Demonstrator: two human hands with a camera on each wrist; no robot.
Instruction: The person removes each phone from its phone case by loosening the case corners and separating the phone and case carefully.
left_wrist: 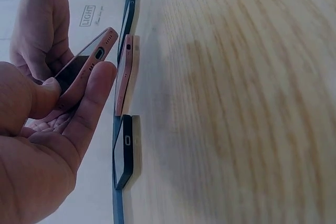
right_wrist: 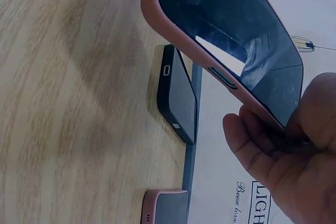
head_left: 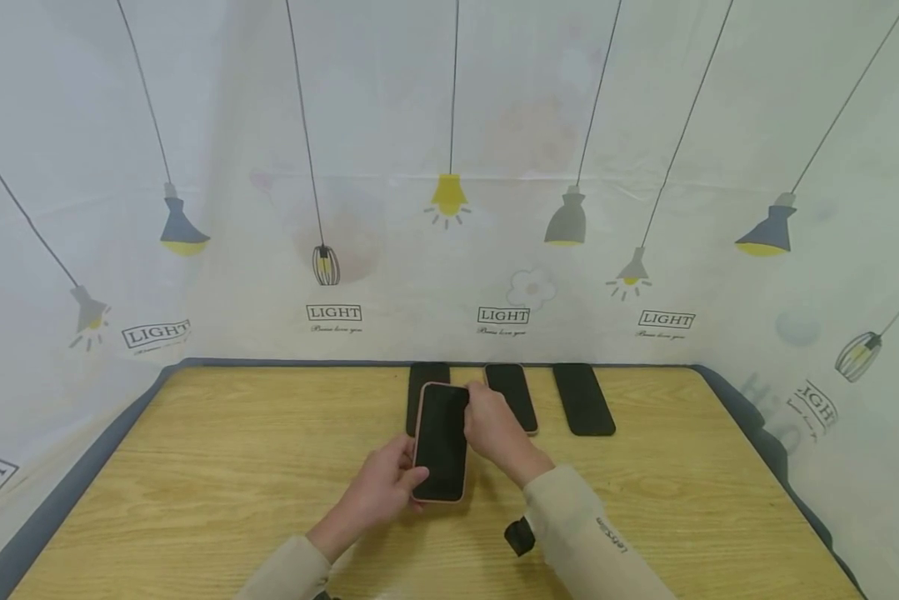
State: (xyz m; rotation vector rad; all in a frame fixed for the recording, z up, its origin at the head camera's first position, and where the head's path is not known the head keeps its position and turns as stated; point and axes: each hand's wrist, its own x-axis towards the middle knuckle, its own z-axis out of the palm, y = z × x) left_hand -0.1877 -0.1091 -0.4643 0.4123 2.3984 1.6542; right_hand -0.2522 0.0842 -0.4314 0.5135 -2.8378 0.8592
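A phone in a pink case (head_left: 442,443) is held up above the wooden table, its dark screen facing the head camera. The left hand (head_left: 383,483) grips its lower left part, thumb over the front edge and fingers behind. At the upper right corner, the right hand (head_left: 494,423) pinches the case. The left wrist view shows the phone's bottom edge with its port (left_wrist: 100,53) between thumb and fingers of the left hand (left_wrist: 47,145). In the right wrist view, the right hand (right_wrist: 294,156) holds the far end of the phone (right_wrist: 231,45), side buttons visible.
Along the table's back edge lie a black phone (head_left: 423,385), partly hidden behind the held one, a pink-cased phone (head_left: 515,398) and another black phone (head_left: 584,400). Behind them hangs a cloth (head_left: 404,333) printed with lamps. The wooden table (head_left: 232,483) extends to both sides.
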